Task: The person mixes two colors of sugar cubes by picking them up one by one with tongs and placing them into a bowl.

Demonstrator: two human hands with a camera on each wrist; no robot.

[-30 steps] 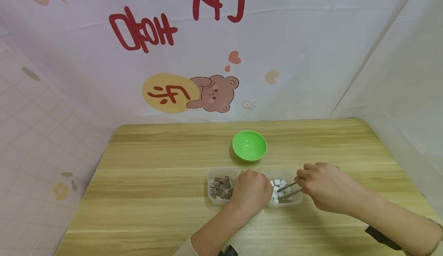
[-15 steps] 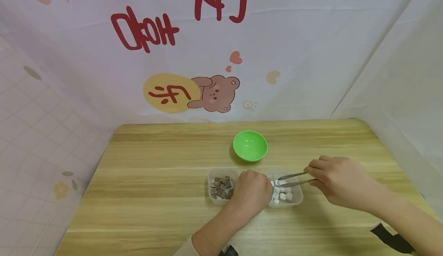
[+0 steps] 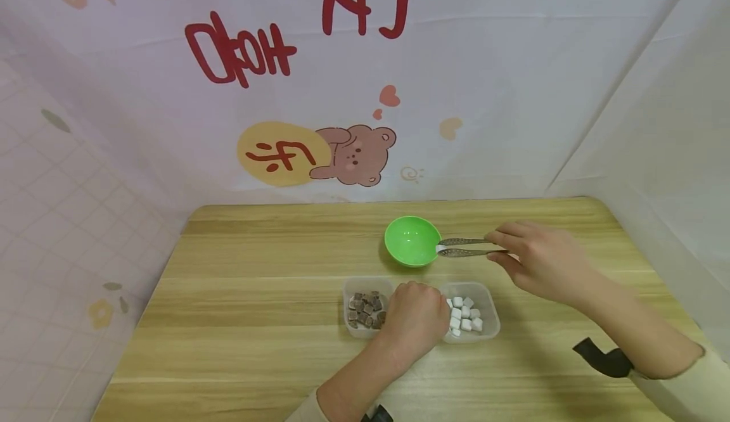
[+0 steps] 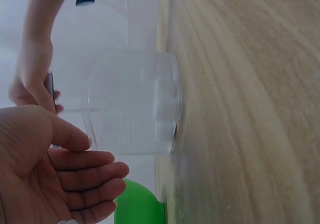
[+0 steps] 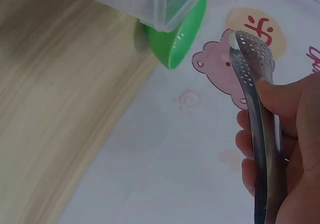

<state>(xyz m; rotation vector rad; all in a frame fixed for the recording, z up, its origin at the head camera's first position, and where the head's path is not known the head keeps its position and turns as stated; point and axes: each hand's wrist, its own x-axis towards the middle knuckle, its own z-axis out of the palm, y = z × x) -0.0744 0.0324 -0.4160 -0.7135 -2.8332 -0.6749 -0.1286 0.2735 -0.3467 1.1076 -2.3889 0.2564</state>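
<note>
My right hand (image 3: 538,258) grips metal tongs (image 3: 464,253), a white cube (image 3: 439,248) pinched in their tips near the green bowl (image 3: 410,242). My left hand (image 3: 415,317), fingers loosely bent, sits between the brown-cube box (image 3: 346,311) and the white-cube box (image 3: 492,328). A sideways red character (image 3: 279,156) beyond reads, I think, 乐.

Right fingers (image 5: 244,143) curled; left fingers (image 4: 92,177), seemingly, loosely bent
</note>
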